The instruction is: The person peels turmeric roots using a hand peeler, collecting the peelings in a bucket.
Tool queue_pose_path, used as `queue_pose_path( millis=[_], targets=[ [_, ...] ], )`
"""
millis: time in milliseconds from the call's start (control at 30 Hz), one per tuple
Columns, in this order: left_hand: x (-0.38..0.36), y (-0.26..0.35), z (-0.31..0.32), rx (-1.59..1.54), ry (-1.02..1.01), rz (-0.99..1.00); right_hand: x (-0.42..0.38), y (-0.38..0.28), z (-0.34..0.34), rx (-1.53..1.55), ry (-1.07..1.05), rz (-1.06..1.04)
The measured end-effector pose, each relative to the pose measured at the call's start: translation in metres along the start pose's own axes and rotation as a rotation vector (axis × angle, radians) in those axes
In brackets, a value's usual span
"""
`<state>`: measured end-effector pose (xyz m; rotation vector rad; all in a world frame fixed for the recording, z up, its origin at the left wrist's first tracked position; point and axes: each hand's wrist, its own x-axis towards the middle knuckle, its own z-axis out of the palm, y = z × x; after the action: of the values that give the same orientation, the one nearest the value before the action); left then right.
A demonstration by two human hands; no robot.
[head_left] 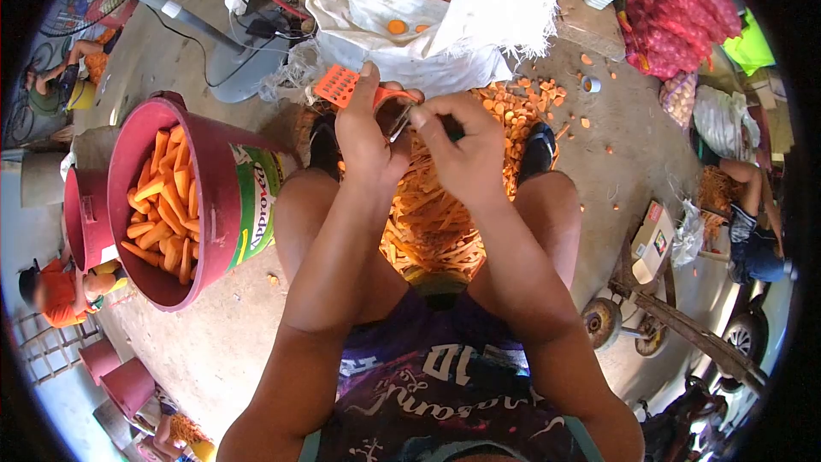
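My left hand point(369, 124) is closed round an orange plastic tool point(336, 87) with a slotted flat end. The tool's curved part, with something thin and metallic in it, sticks out between my two hands. My right hand point(462, 141) is closed, thumb and fingertips pinched at that curved part; what exactly they grip is too small to name. Below both hands, between my knees, lies a heap of orange peelings point(432, 227). Round orange slices point(522, 103) are scattered beyond my right hand.
A red tub point(231, 214) of peeled carrots stands at the left. Ahead is a white sack point(410, 56) with unpeeled roots. Red net bags point(684, 13) and a wheeled cart point(603, 322) are at the right. Several other people sit around the edges, one in an orange top point(58, 295).
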<state>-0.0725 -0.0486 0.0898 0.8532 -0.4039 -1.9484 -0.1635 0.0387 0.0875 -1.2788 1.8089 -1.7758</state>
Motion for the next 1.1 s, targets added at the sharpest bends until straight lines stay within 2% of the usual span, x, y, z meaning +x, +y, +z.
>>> queue_pose_path(
  millis=[267,333,533,633,1100],
  targets=[
    [0.002,-0.002,0.000,0.014,-0.019,0.027,0.001,0.003,-0.002,-0.036,0.023,0.031],
    [0.003,-0.001,0.001,0.063,0.054,0.036,-0.005,-0.001,0.002,-0.006,-0.020,-0.023],
    [0.003,0.001,0.000,0.115,0.031,0.048,-0.015,-0.003,0.004,0.021,-0.084,-0.043],
    [0.000,0.000,0.000,0.096,-0.018,0.009,-0.004,-0.001,0.001,0.025,0.023,0.061],
    [0.002,0.000,-0.004,0.075,-0.001,0.033,-0.005,0.004,0.003,-0.024,0.047,0.059]
  ],
)
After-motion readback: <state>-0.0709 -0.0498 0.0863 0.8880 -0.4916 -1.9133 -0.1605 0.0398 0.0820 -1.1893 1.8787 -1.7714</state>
